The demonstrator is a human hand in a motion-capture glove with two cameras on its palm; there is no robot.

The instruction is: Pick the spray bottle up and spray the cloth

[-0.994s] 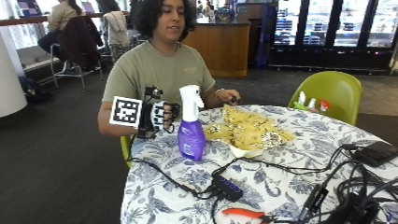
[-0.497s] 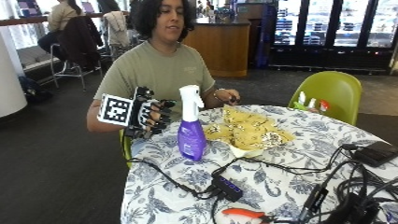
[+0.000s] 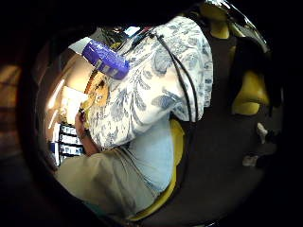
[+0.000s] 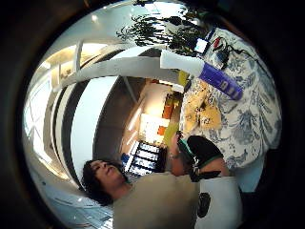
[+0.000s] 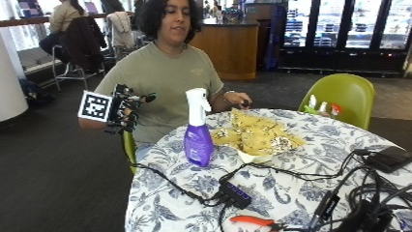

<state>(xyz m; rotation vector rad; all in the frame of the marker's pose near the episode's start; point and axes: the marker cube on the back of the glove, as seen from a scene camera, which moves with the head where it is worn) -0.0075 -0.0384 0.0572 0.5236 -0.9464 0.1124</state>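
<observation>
one spray bottle upright on table near edge, cloth at its 3 o'clock. right hand at 9 o'clock, apart, fingers spread, empty. rigid plastic, likely light, tippy; grasp neck under trigger.

Right hand: gloved, raised at chest height, off the table's edge | fingers spread, holding nothing | left hand: bare, resting at the table's far side

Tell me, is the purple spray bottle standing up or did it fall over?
Standing up. The spray bottle sits on its base on the flowery table, white nozzle on top, with the gloved right hand off to its side, not touching.
</observation>
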